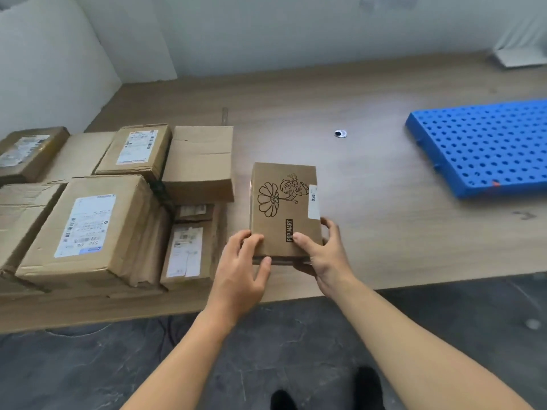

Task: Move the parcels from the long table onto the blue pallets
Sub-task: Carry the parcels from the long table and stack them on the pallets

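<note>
Cardboard parcel (284, 208), flower cartoon print, white label | left hand (242, 276), right hand (322, 255): fingers clamped on it

Bare bench (370, 187) lies open between the stacked boxes (118, 202) crowding its left end and the blue pallet (485, 146) toward its right end.

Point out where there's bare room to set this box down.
The blue pallet top shows nothing on it. Bare table runs from the held box, gripped by left hand and right hand, to the pallet. Parcels crowd the left.
</note>
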